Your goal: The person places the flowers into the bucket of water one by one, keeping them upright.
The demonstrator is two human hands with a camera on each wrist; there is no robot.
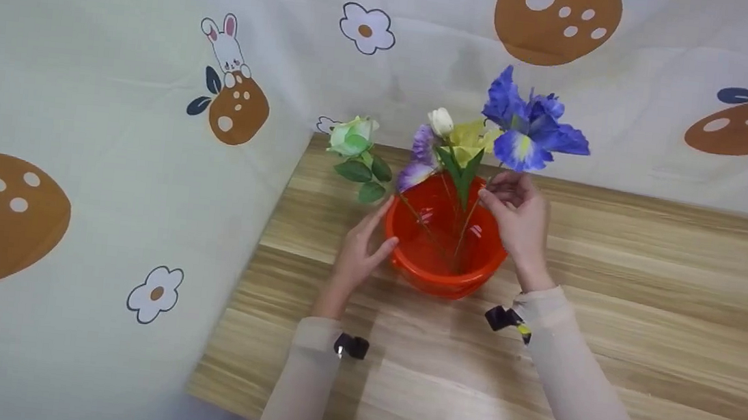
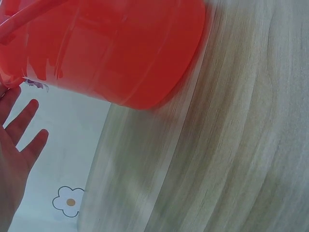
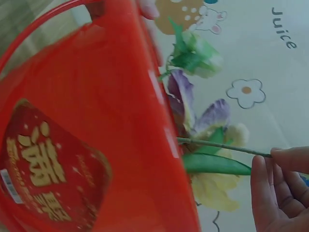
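Note:
A red bucket (image 1: pixel 439 281) stands on the wooden table with several artificial flowers in it. My right hand (image 1: pixel 518 213) pinches the stem (image 3: pixel 231 147) of the blue iris (image 1: pixel 529 129) between thumb and fingers, above the bucket's rim. The lower end of that stem reaches down inside the bucket. My left hand (image 1: pixel 364 243) rests at the bucket's left side, fingers extended against the rim; the left wrist view shows them spread. Inside lean a pale green rose (image 1: pixel 353 137), a purple-and-white flower (image 1: pixel 420 163), a white tulip (image 1: pixel 441 122) and a yellow flower (image 1: pixel 470 140).
The wooden table (image 1: pixel 645 318) extends to the right and toward me, its left edge beside a patterned cloth (image 1: pixel 106 212) that also hangs behind. A red handle (image 3: pixel 36 29) and a label (image 3: pixel 53 169) with gold characters show on the bucket's side.

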